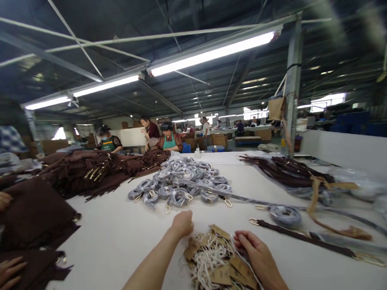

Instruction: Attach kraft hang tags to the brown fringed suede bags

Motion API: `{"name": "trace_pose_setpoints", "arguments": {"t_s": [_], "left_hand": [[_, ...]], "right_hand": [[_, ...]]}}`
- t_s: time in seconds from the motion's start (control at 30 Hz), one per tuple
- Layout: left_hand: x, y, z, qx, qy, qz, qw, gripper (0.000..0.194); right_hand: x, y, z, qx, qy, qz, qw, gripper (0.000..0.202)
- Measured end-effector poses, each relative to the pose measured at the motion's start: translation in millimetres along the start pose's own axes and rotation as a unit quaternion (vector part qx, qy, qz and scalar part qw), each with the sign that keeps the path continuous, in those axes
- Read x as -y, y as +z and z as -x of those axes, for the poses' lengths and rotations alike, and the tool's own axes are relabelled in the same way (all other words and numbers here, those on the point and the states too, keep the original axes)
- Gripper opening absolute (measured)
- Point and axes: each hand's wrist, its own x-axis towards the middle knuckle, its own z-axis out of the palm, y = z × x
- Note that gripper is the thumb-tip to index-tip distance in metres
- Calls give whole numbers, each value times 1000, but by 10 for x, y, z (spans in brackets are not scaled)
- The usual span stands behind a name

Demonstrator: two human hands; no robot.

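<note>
A heap of brown paper tags with white strings (221,271) lies on the white table right in front of me. Just beyond its left edge, my left hand (183,223) is closed in a fist. What it holds, if anything, is hidden. My right hand (252,248) is at the heap's right side, thumb and fingers pinched together at a white string (233,244). Farther forward lies a pile of coiled grey straps in clear plastic (185,180) with gold clips.
A dark brown strap with gold clips (302,236) and a wrapped coil (285,216) lie to the right, near a bundle of brown straps (279,171). Brown fringed bags (34,209) cover the left, where another person's hands (7,273) rest. Co-workers (170,139) are across the table.
</note>
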Motion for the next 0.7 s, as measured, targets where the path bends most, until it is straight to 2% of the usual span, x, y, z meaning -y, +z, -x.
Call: {"name": "trace_pose_setpoints", "arguments": {"t_s": [0.17, 0.27, 0.37, 0.47, 0.53, 0.6, 0.67, 0.7], "left_hand": [[290, -221, 136, -10, -80, 137, 987, 25], [316, -373, 298, -31, -76, 205, 975, 14], [192, -452, 532, -50, -28, 255, 965, 19], [-19, -412, 800, -49, 29, 283, 957, 16], [-158, -346, 948, -50, 55, 291, 954, 12], [-270, -285, 1046, -57, 66, 297, 951, 11], [-353, -245, 1095, -69, 66, 298, 950, 11], [-385, -232, 1107, -74, 66, 294, 951, 11]], "right_hand": [[-108, -32, -58, 15, 6, -4, 1000, 41], [-143, -77, -88, 7, -2, 21, 1000, 43], [-74, -87, -79, -36, -38, 101, 994, 43], [119, 11, 14, -60, -72, 169, 981, 46], [288, 133, 127, -34, -94, 165, 981, 47], [453, 265, 252, 0, -147, 160, 976, 40], [574, 370, 352, 29, -244, 183, 952, 30], [608, 406, 383, 47, -302, 205, 930, 25]]}}
